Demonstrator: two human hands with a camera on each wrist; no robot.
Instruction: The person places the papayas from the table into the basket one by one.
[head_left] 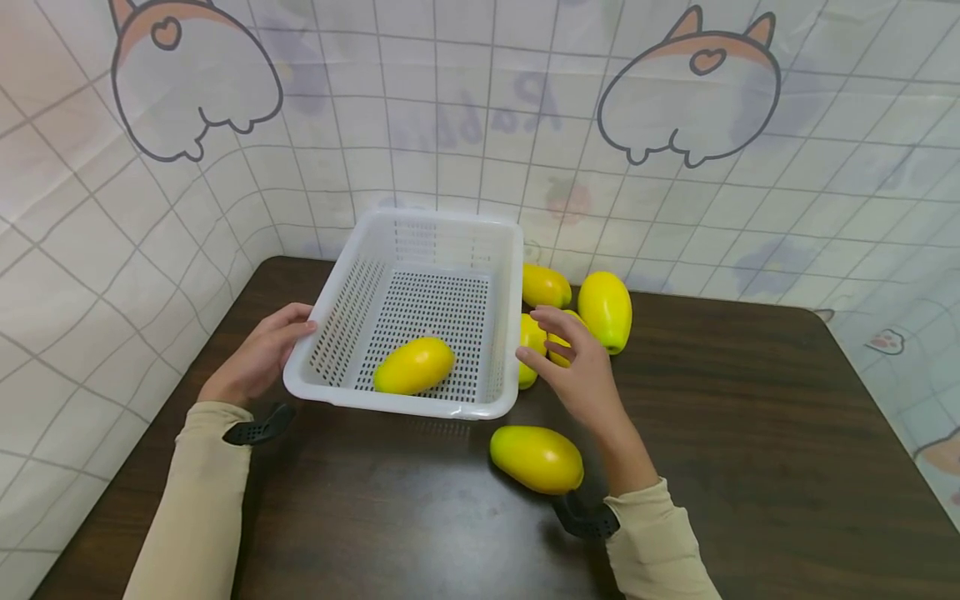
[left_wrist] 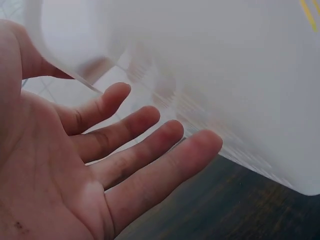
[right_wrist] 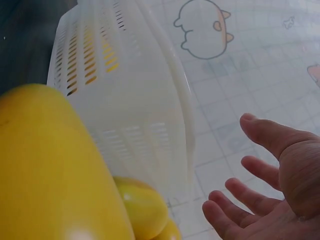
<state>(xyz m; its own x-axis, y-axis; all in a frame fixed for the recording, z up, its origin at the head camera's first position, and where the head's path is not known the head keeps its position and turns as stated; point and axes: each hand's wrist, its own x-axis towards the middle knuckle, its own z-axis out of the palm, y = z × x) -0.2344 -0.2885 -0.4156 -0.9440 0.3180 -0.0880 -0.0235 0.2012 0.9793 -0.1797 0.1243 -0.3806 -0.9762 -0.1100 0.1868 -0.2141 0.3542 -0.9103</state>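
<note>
A white perforated plastic basket [head_left: 438, 312] stands over the table with one yellow, papaya-like fruit [head_left: 414, 366] inside, near its front wall. My left hand [head_left: 258, 354] holds the basket's left rim; in the left wrist view the thumb shows through the translucent wall and the fingers [left_wrist: 150, 187] reach along the outside. To the right of the basket, my right hand [head_left: 577, 371] hovers with spread, slightly bent fingers and nothing in its grasp, thumb tip close to the rim. Behind it lie fruits partly hidden by hand and basket. Another yellow fruit [head_left: 537, 459] lies below the right hand, near the wrist.
A yellow fruit [head_left: 604, 312] and another one [head_left: 545, 286] lie at the back, by the wall cloth [head_left: 480, 158] with its printed grid. The dark wooden table [head_left: 750, 433] extends to the right. Black straps [head_left: 258, 425] sit at both wrists.
</note>
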